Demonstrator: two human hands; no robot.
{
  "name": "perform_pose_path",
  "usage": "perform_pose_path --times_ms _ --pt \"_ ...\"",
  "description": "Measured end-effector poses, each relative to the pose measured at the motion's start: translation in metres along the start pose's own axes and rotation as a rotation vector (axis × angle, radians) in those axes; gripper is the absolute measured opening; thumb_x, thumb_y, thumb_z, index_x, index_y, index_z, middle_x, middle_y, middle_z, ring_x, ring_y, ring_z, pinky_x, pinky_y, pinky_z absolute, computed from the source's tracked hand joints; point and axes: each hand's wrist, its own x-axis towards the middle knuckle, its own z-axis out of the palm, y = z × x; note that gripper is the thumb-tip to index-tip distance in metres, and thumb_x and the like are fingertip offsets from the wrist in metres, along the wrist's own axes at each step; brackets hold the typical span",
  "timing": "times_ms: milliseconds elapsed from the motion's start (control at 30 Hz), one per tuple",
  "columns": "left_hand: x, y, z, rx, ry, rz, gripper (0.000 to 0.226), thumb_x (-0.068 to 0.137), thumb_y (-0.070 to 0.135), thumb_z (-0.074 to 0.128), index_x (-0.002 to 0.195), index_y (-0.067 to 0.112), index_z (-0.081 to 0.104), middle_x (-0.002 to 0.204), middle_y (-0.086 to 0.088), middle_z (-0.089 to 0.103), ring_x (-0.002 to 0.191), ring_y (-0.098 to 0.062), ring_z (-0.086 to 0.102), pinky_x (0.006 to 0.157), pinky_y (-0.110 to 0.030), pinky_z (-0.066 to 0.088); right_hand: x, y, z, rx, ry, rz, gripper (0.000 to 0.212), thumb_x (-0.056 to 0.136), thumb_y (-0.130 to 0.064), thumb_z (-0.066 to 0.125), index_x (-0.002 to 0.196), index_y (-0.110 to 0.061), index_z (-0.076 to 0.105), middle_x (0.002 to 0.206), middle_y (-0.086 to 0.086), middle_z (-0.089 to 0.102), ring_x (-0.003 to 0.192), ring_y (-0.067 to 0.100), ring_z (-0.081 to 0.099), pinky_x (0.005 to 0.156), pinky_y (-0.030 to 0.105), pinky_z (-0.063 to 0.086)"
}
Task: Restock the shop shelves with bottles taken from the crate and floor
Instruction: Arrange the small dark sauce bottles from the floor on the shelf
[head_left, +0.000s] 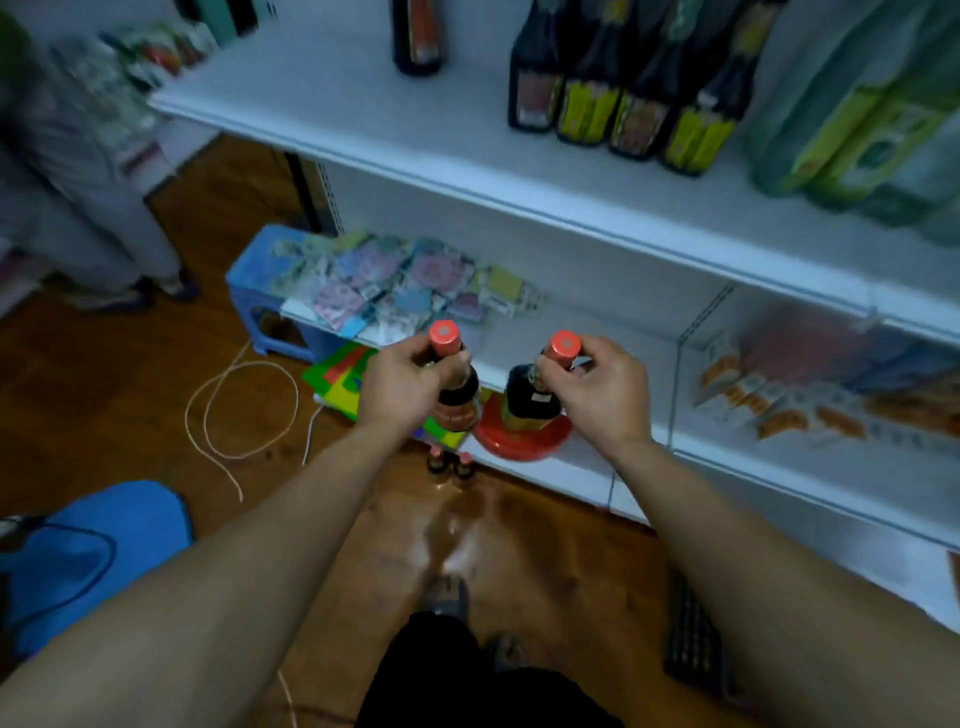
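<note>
Dark bottles (457, 395), red caps, necks pinched by left hand (402, 382), right hand (597, 387)

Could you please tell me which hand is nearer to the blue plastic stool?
Left. The left hand, gripping a bottle, is just right of the blue stool; the right hand is farther right.

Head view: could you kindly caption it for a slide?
Left hand grips the left bottle, right hand the right bottle, before the shelf.

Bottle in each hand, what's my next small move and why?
Probably raise both to the upper shelf, left of the dark bottle row, where a gap shows: left hand grips left bottle, right hand grips right bottle, by the necks.
</note>
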Motion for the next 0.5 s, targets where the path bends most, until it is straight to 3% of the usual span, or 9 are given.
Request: perform_pose_path --times_ms 167,367,500 --pt "0.001 0.082 -0.045 0.048 0.039 0.146 0.044 0.068 0.057 0.071 0.1 0.027 0.076 0.096 0.002 0.075 0.093 -0.018 0.068 0.086 -0.041 0.054 0.015 -0.066 -0.05 0.043 0.036 -0.123 0.022 0.082 -0.036 0.07 0.091 -0.016 0.071 0.084 0.004 0.067 0.078 0.022 0.058 0.067 0.03 0.044" --pt "0.027 0.151 -0.079 -0.075 0.058 0.21 0.043 0.065 0.053 0.075 0.099 0.027 0.076 0.093 0.004 0.075 0.091 -0.016 0.068 0.09 -0.044 0.054 0.04 -0.13 -0.078 0.073 0.13 -0.193 0.026 0.081 -0.037 0.069 0.07 -0.015 0.061 0.064 -0.003 0.054 0.06 0.014 0.046 0.055 0.03 0.035" --pt "0.057 0.175 -0.094 -0.099 0.011 0.262 0.04 0.069 0.049 0.075 0.101 0.026 0.075 0.096 0.003 0.075 0.09 -0.017 0.069 0.09 -0.043 0.055 0.065 -0.162 -0.075 0.071 0.202 -0.182 0.025 0.08 -0.036 0.069 0.067 -0.016 0.06 0.062 0.001 0.058 0.058 0.014 0.046 0.054 0.029 0.034"
